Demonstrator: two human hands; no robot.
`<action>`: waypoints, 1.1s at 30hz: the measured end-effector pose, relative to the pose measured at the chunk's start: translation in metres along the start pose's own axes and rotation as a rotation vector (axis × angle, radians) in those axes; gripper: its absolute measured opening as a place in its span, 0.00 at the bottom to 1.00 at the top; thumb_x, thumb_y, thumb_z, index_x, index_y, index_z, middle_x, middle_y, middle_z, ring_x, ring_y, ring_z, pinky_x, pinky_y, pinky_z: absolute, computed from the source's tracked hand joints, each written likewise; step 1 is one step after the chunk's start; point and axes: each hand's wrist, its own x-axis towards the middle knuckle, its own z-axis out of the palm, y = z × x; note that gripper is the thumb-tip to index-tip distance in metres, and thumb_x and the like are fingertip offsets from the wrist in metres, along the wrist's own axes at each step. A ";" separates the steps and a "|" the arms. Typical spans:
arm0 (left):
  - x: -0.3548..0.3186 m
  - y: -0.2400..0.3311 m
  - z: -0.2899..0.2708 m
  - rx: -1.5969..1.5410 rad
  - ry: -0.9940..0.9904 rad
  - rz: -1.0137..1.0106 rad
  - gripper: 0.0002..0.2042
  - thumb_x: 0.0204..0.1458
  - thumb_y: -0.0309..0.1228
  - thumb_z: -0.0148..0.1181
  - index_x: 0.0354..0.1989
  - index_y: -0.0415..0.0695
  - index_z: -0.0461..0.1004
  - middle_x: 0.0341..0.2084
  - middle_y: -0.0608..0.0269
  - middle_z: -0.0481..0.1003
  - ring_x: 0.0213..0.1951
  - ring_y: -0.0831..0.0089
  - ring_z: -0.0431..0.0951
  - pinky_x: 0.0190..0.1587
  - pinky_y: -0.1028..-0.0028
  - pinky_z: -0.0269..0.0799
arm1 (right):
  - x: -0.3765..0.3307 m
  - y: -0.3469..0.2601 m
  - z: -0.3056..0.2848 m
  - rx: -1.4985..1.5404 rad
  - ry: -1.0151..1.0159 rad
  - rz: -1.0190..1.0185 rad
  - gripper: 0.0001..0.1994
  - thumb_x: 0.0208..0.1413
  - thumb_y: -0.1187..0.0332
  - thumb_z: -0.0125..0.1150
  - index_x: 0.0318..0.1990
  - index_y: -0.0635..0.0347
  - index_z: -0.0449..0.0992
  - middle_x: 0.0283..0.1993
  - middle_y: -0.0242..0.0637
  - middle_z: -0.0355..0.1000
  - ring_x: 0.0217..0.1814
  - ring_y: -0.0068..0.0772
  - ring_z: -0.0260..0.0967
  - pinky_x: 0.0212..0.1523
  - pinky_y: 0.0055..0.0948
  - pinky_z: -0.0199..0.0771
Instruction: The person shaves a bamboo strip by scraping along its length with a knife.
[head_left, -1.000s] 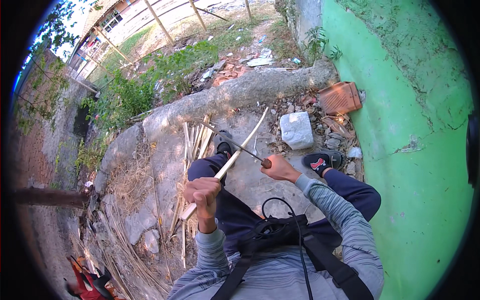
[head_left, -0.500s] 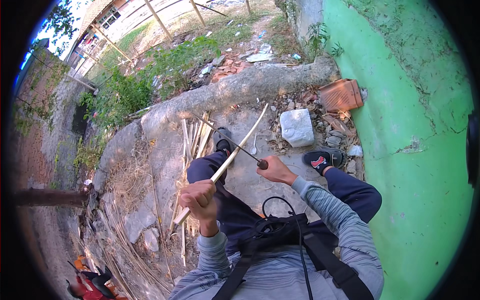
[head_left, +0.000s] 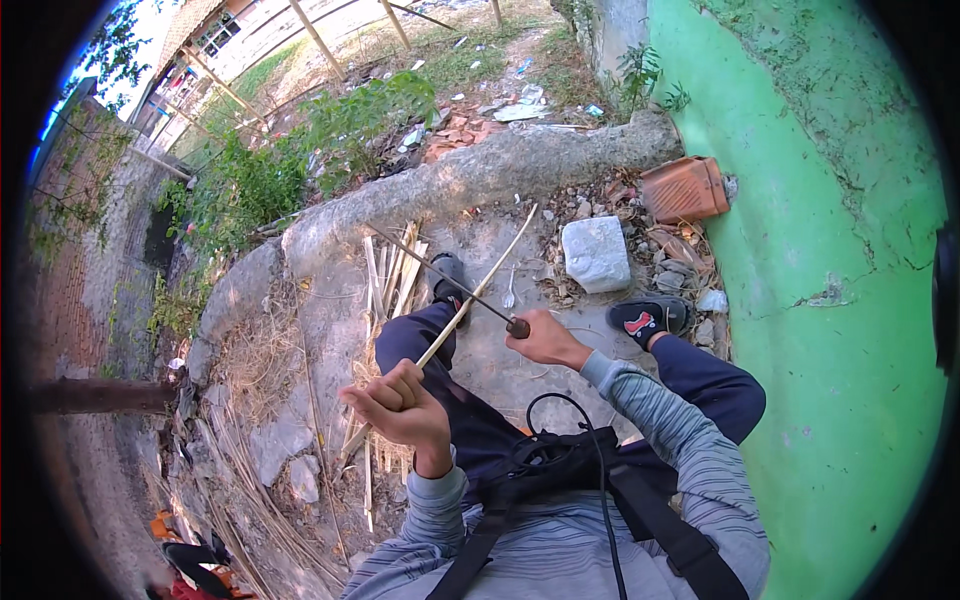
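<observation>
My left hand (head_left: pixel 402 408) is closed in a fist around the lower part of a long, pale bamboo strip (head_left: pixel 494 268), which slants up and away to the right. My right hand (head_left: pixel 548 340) grips the dark rounded handle of a long, thin-bladed knife (head_left: pixel 420 258). The blade points away to the left and crosses the strip between my two hands. From this angle I cannot tell whether the edge bites into the strip. More split strips (head_left: pixel 392 278) lie in a bundle beyond my left knee, with shavings below them.
A white block (head_left: pixel 596 254) and a reddish clay brick (head_left: pixel 686 190) sit near the green wall (head_left: pixel 820 380). A low rough kerb (head_left: pixel 480 178) runs across ahead. A white plastic fork (head_left: pixel 509 290) lies between my feet. Long thin strips (head_left: pixel 250 500) spread at left, near another person (head_left: pixel 195 570).
My left hand has turned over slightly and shifted left along with the strip. The knife has moved a little left, its blade tip now farther out to the left.
</observation>
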 end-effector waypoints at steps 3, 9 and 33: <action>-0.002 -0.001 -0.007 -0.015 -0.145 0.039 0.30 0.76 0.47 0.31 0.15 0.53 0.44 0.08 0.75 0.43 0.13 0.80 0.37 0.20 0.73 0.42 | -0.011 -0.026 0.002 -0.003 -0.118 -0.187 0.13 0.49 0.65 0.64 0.26 0.69 0.75 0.22 0.53 0.71 0.25 0.53 0.68 0.32 0.46 0.68; 0.000 -0.001 -0.007 0.016 -0.310 0.023 0.30 0.76 0.46 0.30 0.14 0.54 0.43 0.08 0.75 0.41 0.13 0.80 0.35 0.20 0.73 0.42 | -0.004 -0.006 -0.004 -0.043 -0.110 -0.121 0.11 0.48 0.65 0.62 0.26 0.66 0.75 0.20 0.52 0.68 0.22 0.51 0.65 0.29 0.46 0.66; 0.011 -0.001 -0.028 -0.026 -0.246 0.035 0.30 0.76 0.46 0.31 0.14 0.54 0.44 0.08 0.74 0.42 0.13 0.79 0.35 0.20 0.71 0.41 | -0.003 -0.046 0.020 -0.074 -0.057 -0.222 0.10 0.48 0.66 0.62 0.28 0.66 0.77 0.23 0.54 0.73 0.29 0.60 0.73 0.33 0.48 0.71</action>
